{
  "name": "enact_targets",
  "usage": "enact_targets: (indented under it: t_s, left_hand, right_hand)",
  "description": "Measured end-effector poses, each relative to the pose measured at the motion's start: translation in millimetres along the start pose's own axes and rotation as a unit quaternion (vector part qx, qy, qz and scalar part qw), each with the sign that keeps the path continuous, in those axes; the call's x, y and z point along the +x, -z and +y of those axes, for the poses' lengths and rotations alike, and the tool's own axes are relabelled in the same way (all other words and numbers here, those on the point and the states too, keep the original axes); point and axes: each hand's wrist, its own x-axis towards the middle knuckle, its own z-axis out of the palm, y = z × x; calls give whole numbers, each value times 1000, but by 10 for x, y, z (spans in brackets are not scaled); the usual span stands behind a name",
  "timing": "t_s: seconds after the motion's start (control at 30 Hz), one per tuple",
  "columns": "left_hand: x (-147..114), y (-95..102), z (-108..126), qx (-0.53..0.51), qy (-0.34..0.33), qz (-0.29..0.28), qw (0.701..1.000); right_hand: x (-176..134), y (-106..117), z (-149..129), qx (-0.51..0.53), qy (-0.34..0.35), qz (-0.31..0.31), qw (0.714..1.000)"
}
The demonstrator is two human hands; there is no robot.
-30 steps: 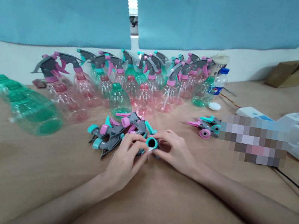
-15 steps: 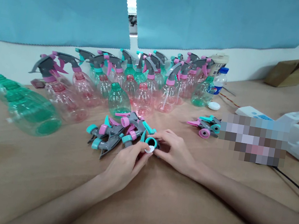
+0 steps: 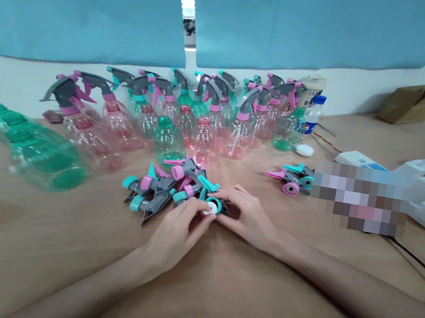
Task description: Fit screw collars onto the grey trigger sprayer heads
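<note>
My right hand [image 3: 247,216] is closed around a grey spray trigger head with a teal collar [image 3: 221,204], its round opening turned toward me. Between thumb and forefinger, my left hand [image 3: 180,229] pinches a small white disc [image 3: 211,208], which sits at the mouth of that collar. Whether the disc is fully seated I cannot tell, as fingertips cover part of it. Just left of my hands lies a pile of loose trigger heads [image 3: 161,188], grey with pink or teal collars. Two more trigger heads [image 3: 291,188] lie to the right.
Pink and green spray bottles [image 3: 208,136] stand in rows behind, many with trigger heads on. Green bottles [image 3: 45,158] lie at the left. A white lid [image 3: 304,150], a Pepsi bottle [image 3: 312,116], a white power strip [image 3: 359,160] and a cardboard box [image 3: 412,105] are farther right.
My left hand has moved the white disc slightly up and left, from the lower edge of the teal collar onto its opening. The right hand keeps its hold, almost still.
</note>
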Motion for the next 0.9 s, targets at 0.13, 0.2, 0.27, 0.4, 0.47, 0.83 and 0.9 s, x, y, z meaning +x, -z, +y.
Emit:
enact_targets:
  t_s: [0.13, 0.2, 0.27, 0.4, 0.47, 0.83, 0.9]
  left_hand:
    - [-4, -11, -14, 3, -8, 9, 1000]
    - [-9, -10, -18, -1, 1, 18, 1000]
    - [-12, -2, -14, -5, 5, 22, 1000]
    - [2, 35, 21, -3, -21, 18, 1000]
    - [11, 55, 38, -6, -26, 26, 999]
    - [17, 52, -12, -12, -45, 46, 998]
    - [24, 54, -8, -18, -58, 54, 997]
  right_hand:
    - [6, 15, -13, -3, 0, -5, 1000]
    - [12, 21, -14, -5, 0, -8, 1000]
    - [18, 25, -10, -4, 3, -10, 1000]
    - [20, 26, 4, 4, 1, -9, 1000]
    - [16, 23, 11, 10, -3, -8, 1000]
    - [7, 20, 30, 7, 0, -6, 1000]
    - [4, 23, 28, 10, 0, -7, 1000]
